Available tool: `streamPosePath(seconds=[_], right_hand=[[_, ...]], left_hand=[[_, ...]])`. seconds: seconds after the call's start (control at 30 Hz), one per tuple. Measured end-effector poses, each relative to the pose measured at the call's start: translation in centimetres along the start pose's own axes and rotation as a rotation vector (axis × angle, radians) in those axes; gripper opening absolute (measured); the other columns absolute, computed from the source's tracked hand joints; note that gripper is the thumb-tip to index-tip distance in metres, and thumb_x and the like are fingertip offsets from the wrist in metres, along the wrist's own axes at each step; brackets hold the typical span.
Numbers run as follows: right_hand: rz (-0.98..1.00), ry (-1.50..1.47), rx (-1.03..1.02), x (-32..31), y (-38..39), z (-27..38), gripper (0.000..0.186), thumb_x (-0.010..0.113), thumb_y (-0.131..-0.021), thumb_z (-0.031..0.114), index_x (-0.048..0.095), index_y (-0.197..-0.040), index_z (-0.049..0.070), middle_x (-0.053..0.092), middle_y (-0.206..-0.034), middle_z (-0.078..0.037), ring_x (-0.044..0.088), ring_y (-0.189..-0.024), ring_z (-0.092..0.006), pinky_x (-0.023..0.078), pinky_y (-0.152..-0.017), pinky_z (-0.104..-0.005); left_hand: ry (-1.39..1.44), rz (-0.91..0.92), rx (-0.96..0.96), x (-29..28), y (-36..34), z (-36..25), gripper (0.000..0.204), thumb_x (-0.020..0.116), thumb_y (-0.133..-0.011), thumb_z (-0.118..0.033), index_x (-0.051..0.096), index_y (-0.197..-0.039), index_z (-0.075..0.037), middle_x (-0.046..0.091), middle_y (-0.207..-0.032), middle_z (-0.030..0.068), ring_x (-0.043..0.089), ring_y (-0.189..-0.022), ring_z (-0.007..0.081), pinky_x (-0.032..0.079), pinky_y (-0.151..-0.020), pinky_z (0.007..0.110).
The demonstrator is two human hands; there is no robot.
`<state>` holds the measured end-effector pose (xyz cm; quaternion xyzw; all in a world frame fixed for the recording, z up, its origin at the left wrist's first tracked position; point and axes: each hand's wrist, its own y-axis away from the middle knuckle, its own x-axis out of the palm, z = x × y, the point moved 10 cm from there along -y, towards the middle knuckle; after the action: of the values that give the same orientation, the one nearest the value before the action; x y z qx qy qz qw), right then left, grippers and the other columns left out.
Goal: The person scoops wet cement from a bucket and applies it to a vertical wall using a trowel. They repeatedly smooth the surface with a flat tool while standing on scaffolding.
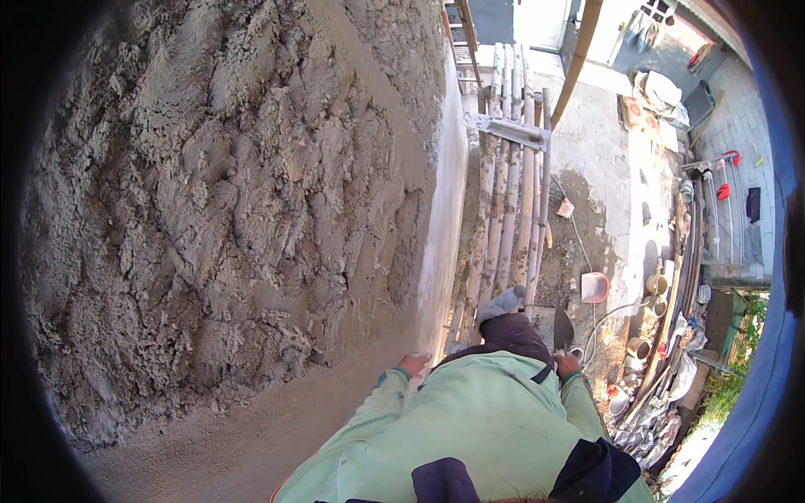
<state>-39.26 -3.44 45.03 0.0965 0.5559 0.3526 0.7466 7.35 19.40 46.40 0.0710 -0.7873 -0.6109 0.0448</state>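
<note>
One rough mortar surface is filling the left. Two green sleeves are stretching forward. The left grip is curling near its pale edge, hold unclear; the right grip, beside the body, is clasping a trowel, long axis and tip pointing forward.

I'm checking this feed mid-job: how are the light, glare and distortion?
Head view, left: rough mortar surface in soft shade, texture readable; head view, upper right: sunlit floor bleaches toward white; head view, right rim: fisheye bends the blue sheet, with black beyond; head view, lower middle: left hand and right hand small, the trowel dark with little detail.
</note>
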Motion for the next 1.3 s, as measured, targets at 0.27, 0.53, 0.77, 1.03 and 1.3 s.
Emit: streamPosePath(seconds=[0.27, 0.53, 0.77, 1.03, 1.3], right_hand=[[0.056, -0.436, 0.152, -8.4, -9.0, 2.7, 0.037, 0.067, -0.078, 0.027, 0.062, -0.107, 0.003, 0.066, -0.091, -0.019, 0.067, -0.084, -0.0361, 0.054, -0.074, -0.0418], [-0.056, -0.461, 0.026, -24.0, -15.7, 13.1, 0.054, 0.067, -0.08, 0.028, 0.057, -0.126, 0.003, 0.059, -0.112, -0.026, 0.06, -0.102, -0.0405, 0.049, -0.087, -0.044], [0.034, -0.623, -0.399, -29.6, -20.2, 28.2, 0.066, 0.066, -0.083, 0.033, 0.046, -0.134, -0.003, 0.053, -0.128, -0.027, 0.052, -0.119, -0.0416, 0.042, -0.101, -0.0434], [0.366, -0.431, -0.556, -43.1, -23.6, 36.1, 0.069, 0.057, -0.093, 0.043, 0.04, -0.141, -0.003, 0.063, -0.117, -0.022, 0.053, -0.123, -0.0313, 0.036, -0.107, -0.0424], [-0.755, -1.549, -1.528, -80.8, -13.1, 45.4, 0.082, 0.053, -0.093, 0.053, 0.021, -0.151, 0.003, 0.065, -0.111, -0.018, 0.051, -0.122, -0.0298, 0.031, -0.109, -0.0463]], left_hand=[[-0.623, -0.047, 0.74, 0.2, 0.0, -11.5, 0.043, 0.052, -0.095, -0.029, 0.057, -0.133, -0.01, 0.062, -0.127, 0.0137, 0.059, -0.117, 0.0212, 0.043, -0.101, 0.029], [-0.265, -0.059, 0.703, 4.6, 8.2, -32.4, 0.05, 0.051, -0.098, -0.034, 0.052, -0.136, -0.002, 0.056, -0.136, 0.0158, 0.053, -0.125, 0.0227, 0.038, -0.105, 0.032], [0.54, 0.518, 0.478, 16.0, 6.9, -44.1, 0.048, 0.05, -0.1, -0.04, 0.049, -0.135, -0.007, 0.056, -0.131, 0.0109, 0.059, -0.11, 0.0198, 0.049, -0.096, 0.038], [0.685, 0.392, 0.246, 9.8, 0.5, -48.2, 0.035, 0.043, -0.101, -0.027, 0.048, -0.126, -0.002, 0.066, -0.119, 0.0159, 0.066, -0.074, 0.0188, 0.058, -0.066, 0.031], [0.559, 0.205, 0.122, 0.4, -3.8, -50.2, 0.036, 0.06, -0.089, -0.031, 0.059, -0.116, -0.006, 0.07, -0.106, 0.0109, 0.061, -0.066, 0.0187, 0.053, -0.054, 0.035]])
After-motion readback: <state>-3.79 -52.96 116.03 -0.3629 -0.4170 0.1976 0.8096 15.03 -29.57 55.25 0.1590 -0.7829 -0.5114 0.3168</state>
